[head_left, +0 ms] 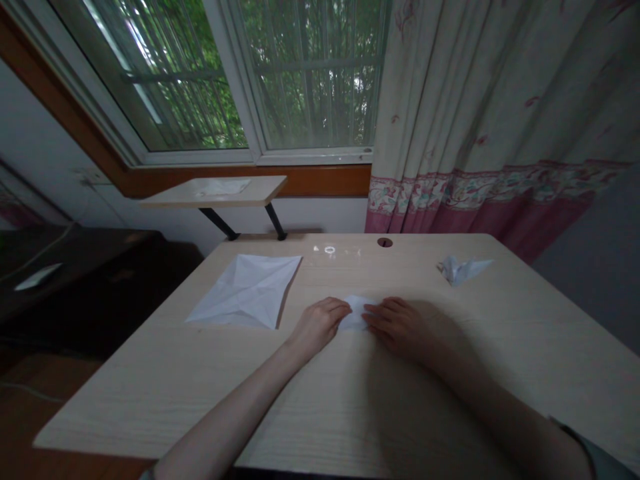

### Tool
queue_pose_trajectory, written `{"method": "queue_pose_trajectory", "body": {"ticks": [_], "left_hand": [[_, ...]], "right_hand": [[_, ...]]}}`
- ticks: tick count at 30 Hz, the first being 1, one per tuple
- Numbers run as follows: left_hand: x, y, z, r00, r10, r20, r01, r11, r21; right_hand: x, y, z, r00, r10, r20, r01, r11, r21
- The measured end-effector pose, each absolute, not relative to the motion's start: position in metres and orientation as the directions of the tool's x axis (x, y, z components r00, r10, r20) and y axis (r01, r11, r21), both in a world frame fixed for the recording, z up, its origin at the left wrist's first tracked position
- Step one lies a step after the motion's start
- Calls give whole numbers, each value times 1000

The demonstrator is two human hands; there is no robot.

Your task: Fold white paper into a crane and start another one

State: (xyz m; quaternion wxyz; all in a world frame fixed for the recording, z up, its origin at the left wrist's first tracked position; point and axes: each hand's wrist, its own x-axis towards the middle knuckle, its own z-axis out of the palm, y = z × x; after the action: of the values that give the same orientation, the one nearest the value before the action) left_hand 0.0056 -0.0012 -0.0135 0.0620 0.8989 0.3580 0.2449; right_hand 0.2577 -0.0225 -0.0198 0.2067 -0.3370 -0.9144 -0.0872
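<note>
A small folded white paper [354, 320] lies on the wooden desk [310, 400] between my two hands. The fingertips of my left hand [323, 323] are closed together at its left edge. My right hand [397, 325] rests on its right side with the fingers somewhat spread and pressing down. Left of my hands, a larger creased white sheet [247, 291] lies unfolded, its corners slightly lifted. A folded paper bird [463, 270] sits at the right rear of the desk.
A small raised shelf [255, 190] with white paper on it stands at the back left. Behind the desk are a window and a long curtain [450, 193]. A dark cabinet [100, 287] is at the left. A round cable hole [385, 243] is near the rear edge.
</note>
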Motion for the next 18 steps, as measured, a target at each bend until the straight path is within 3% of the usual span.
{"method": "queue_pose_trajectory", "body": {"ticks": [5, 18], "left_hand": [[6, -3, -11, 620, 687, 380, 570, -727, 384], [5, -4, -3, 703, 619, 350, 473, -775, 420]], "right_hand": [[257, -21, -26, -697, 552, 458, 627, 779, 14], [258, -27, -20, -688, 584, 430, 624, 779, -60]]}}
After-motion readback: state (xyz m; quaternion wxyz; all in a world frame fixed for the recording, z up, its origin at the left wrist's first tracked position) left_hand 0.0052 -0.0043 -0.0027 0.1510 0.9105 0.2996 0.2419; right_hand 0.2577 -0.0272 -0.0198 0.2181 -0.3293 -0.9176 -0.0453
